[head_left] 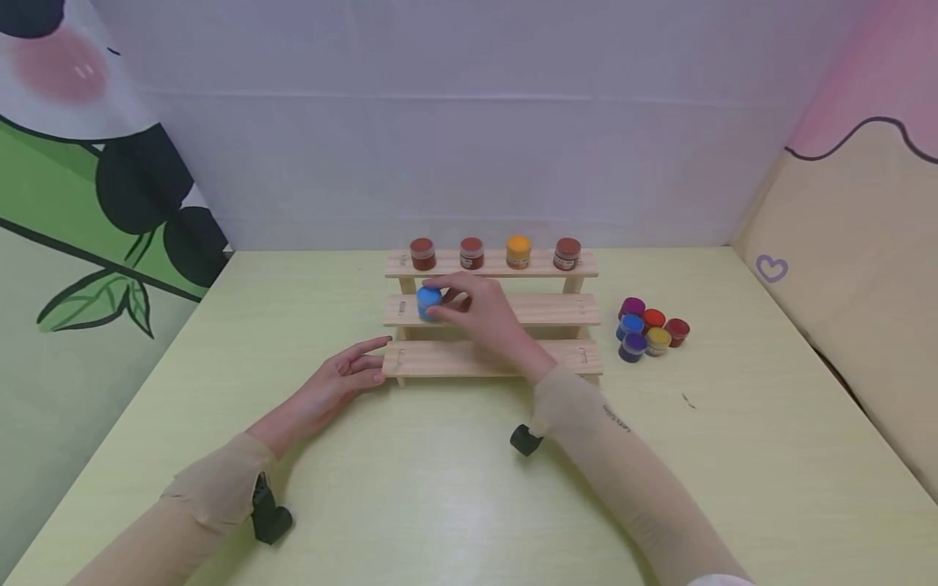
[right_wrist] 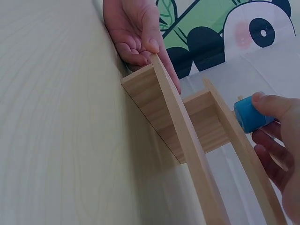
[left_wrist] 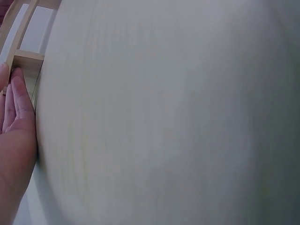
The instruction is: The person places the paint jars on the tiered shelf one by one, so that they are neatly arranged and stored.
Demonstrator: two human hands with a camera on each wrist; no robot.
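Carefully, the right hand (head_left: 479, 313) pinched a blue jar (head_left: 427, 302) between thumb and fingers at the left end of the middle shelf (head_left: 557, 309); whether its base touched the wood could not be told. The left hand (head_left: 339, 384) held the lowest shelf (head_left: 447, 359) by its left end, thumb and forefinger on either side. Four jars (head_left: 518, 253) stood along the top shelf (head_left: 542, 265), and six more (head_left: 658, 340) clustered on the table (head_left: 396, 496) to the right

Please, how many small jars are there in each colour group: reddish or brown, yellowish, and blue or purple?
Reddish or brown jars: 5
Yellowish jars: 2
Blue or purple jars: 4, including one in the right hand
Total: 11 jars
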